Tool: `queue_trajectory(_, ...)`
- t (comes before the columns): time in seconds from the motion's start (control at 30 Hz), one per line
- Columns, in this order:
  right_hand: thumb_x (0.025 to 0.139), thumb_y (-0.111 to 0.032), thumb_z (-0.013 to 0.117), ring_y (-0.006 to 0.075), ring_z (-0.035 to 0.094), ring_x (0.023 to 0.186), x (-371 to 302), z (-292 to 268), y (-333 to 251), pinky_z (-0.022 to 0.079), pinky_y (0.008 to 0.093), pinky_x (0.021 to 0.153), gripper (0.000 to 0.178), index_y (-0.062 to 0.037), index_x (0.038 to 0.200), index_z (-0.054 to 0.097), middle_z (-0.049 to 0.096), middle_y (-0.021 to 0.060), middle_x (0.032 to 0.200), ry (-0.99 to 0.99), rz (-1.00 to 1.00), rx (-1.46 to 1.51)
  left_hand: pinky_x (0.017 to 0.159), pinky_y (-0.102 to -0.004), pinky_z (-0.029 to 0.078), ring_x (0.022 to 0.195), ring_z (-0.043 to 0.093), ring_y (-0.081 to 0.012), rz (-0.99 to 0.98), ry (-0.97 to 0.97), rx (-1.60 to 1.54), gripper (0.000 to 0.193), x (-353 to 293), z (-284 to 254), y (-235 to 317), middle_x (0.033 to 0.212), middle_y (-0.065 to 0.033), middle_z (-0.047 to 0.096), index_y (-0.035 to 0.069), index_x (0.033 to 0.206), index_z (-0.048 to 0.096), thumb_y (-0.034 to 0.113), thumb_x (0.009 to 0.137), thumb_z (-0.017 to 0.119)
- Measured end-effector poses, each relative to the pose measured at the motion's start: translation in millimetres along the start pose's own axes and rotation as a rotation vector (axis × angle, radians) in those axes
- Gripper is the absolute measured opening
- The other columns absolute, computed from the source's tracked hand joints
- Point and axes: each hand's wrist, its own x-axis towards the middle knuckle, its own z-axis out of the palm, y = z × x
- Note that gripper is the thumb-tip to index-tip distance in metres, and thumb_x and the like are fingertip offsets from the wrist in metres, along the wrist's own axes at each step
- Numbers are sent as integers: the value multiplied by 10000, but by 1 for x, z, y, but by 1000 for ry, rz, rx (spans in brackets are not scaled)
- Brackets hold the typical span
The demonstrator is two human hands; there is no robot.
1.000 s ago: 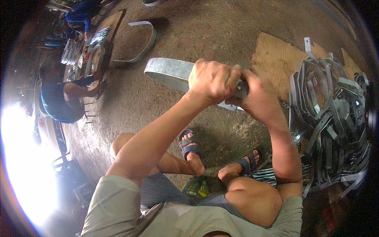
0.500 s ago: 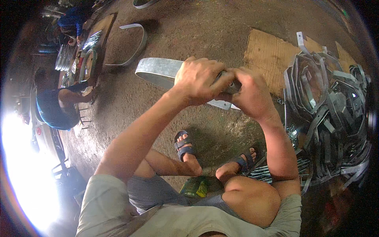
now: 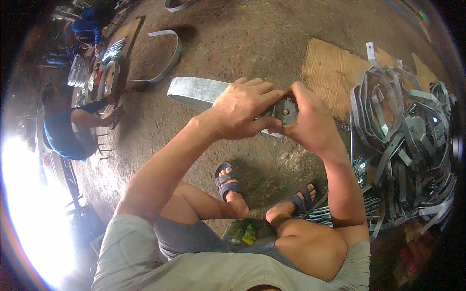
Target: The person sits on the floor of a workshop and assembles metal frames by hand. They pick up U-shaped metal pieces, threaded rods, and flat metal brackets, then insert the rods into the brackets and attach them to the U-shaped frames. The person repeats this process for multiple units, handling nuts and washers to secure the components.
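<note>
My left hand (image 3: 241, 107) is closed around the end of a curved galvanized metal band (image 3: 196, 89), whose loop sticks out to the left. Just to its right, my right hand (image 3: 314, 119) grips a small grey metal plate (image 3: 287, 112) between thumb and fingers. A round hole or bolt end shows in the middle of the plate. Both hands nearly touch, and my left fingertips reach the plate's left edge. Below the hands a strip of pale metal peeks out. How the plate and band join is hidden by my fingers.
A big heap of bent metal straps (image 3: 403, 145) lies at the right, beside a flat cardboard sheet (image 3: 330, 72). Threaded rods (image 3: 320, 213) lie near my right foot. Another curved band (image 3: 174, 53) rests on the floor. At the left a person (image 3: 73, 128) sits by a low board of parts.
My hands have shifted slightly and my right fingers have spread apart, so the plate's face with its round centre now shows. The band remains in my left hand.
</note>
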Motion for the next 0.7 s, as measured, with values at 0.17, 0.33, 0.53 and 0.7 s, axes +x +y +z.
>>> queue_trajectory(0.17, 681, -420, 874, 443, 635, 930, 2, 1, 3, 513, 503, 756, 626, -14, 991, 513, 631, 212, 946, -14, 2, 29, 859, -461, 474, 1010, 611, -339, 1, 54, 9, 587, -1, 5, -2, 1021, -133, 617, 29, 1234, 588, 370, 781, 737)
queue_trajectory(0.33, 681, -361, 881, 443, 629, 959, 2, 0, 1, 518, 503, 774, 626, -19, 1050, 507, 624, 209, 997, -19, -8, 11, 846, -480, 478, 1008, 598, -391, 10, 41, -14, 620, -2, 3, -1, 1052, -174, 627, -6, 1278, 551, 340, 795, 728)
queue_trajectory(0.53, 666, -217, 889, 435, 630, 977, -1, 6, -9, 529, 496, 778, 670, -36, 1170, 488, 609, 198, 1065, 64, -19, 18, 840, -479, 482, 985, 611, -385, -69, 107, -46, 658, -4, 4, 7, 1020, -164, 638, 18, 1267, 543, 284, 724, 805)
queue_trajectory(0.7, 661, -164, 880, 413, 639, 983, -1, 13, -9, 534, 478, 773, 660, -39, 1185, 498, 606, 196, 1081, 67, -47, 2, 822, -477, 476, 958, 608, -379, 4, 107, -16, 597, -5, 6, 6, 982, -151, 627, 22, 1202, 554, 282, 721, 794)
